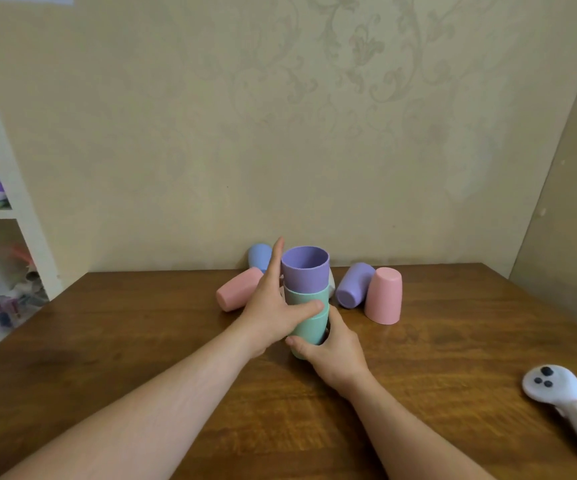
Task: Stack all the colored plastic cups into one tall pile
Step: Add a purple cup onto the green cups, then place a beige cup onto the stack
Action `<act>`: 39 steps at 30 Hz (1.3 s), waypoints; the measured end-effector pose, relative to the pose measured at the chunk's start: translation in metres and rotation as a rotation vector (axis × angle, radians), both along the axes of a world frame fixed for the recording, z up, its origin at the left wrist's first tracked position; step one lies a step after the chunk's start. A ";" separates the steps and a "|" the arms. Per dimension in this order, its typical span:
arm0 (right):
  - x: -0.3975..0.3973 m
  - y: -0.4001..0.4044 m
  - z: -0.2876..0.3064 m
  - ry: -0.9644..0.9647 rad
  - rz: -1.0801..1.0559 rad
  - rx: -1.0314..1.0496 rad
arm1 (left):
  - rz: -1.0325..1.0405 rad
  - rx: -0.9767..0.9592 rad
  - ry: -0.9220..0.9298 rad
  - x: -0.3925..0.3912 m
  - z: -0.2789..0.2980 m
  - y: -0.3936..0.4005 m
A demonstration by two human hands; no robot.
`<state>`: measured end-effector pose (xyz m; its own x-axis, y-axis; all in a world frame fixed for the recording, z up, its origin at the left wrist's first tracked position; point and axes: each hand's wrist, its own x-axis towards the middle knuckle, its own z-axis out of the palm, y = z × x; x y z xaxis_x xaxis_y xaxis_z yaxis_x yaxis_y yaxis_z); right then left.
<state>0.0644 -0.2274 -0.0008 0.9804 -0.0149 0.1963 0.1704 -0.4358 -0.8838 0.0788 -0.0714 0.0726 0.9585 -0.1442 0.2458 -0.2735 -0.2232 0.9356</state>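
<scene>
Wooden table [453,358] fills the lower view, running back to a papered wall, with white shelving [20,237] at the left edge. Near its middle stands the partial pile [306,299]: a purple cup [306,273] nested mouth-up in two mint-green cups. Four loose cups lie behind and beside it. A pink cup [237,294] lies on its side to the left, a blue cup [258,256] stands against the wall, a second purple cup [353,285] lies tipped to the right, and another pink cup [383,296] stands upside down just beside it. A white handheld device [564,403] rests well apart at the right.

By the look of it, stacking is under way, with three cups nested and four to go. The next move likely calls for freeing one hand, righting a loose cup mouth-up, and dropping it squarely into the purple one while the pile is steadied.

Both forearms reach forward. The right hand [337,356] curls around the bottom green cup [309,336], thumb across its front. The left hand [273,306] lies along the pile's left side, fingers extended upward, thumb pressed across the green band.
</scene>
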 end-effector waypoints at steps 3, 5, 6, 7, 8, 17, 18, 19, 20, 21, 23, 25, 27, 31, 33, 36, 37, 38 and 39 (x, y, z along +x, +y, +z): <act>-0.003 0.001 0.000 -0.011 0.051 -0.069 | -0.020 0.048 0.034 -0.005 -0.017 0.007; -0.005 0.005 0.001 -0.006 0.102 -0.162 | 0.026 0.084 0.048 -0.007 -0.030 0.013; -0.005 0.007 0.001 -0.005 0.122 -0.209 | 0.067 0.094 0.053 -0.006 -0.035 0.018; -0.005 0.008 0.000 -0.006 0.141 -0.238 | 0.111 0.085 0.048 -0.004 -0.039 0.024; -0.004 0.008 0.000 -0.007 0.150 -0.242 | 0.149 0.092 0.042 -0.002 -0.041 0.031; 0.047 0.031 0.037 0.082 -0.211 -0.258 | 0.279 0.035 0.003 0.013 -0.052 0.082; 0.056 0.038 0.045 0.109 -0.214 -0.303 | 0.266 0.029 0.005 0.014 -0.055 0.082; 0.065 0.044 0.050 0.146 -0.221 -0.348 | 0.262 0.007 0.005 0.013 -0.056 0.079; 0.072 0.049 0.054 0.184 -0.223 -0.392 | 0.270 0.000 0.000 0.015 -0.059 0.078; 0.078 0.053 0.055 0.221 -0.212 -0.436 | 0.274 -0.022 -0.010 0.015 -0.059 0.076; 0.084 0.059 0.051 0.269 -0.166 -0.516 | 0.278 -0.050 -0.015 0.016 -0.060 0.075; 0.082 0.062 0.044 0.281 -0.155 -0.580 | 0.277 -0.071 -0.010 0.018 -0.061 0.075; 0.077 0.058 0.039 0.277 -0.176 -0.632 | 0.279 -0.074 -0.004 0.020 -0.062 0.077; 0.068 0.035 0.043 0.342 -0.122 -0.641 | 0.303 -0.067 -0.006 0.020 -0.062 0.075; 0.063 0.019 0.050 0.415 -0.056 -0.618 | 0.315 -0.070 -0.004 0.020 -0.063 0.073; 0.055 -0.002 0.055 0.472 0.026 -0.574 | 0.331 -0.073 -0.005 0.020 -0.062 0.071; 0.051 -0.007 0.055 0.470 0.029 -0.545 | 0.333 -0.075 -0.009 0.018 -0.062 0.070; 0.047 -0.012 0.054 0.453 0.034 -0.508 | 0.332 -0.073 -0.009 0.017 -0.061 0.069; 0.042 -0.015 0.054 0.418 0.038 -0.460 | 0.330 -0.073 -0.005 0.016 -0.060 0.068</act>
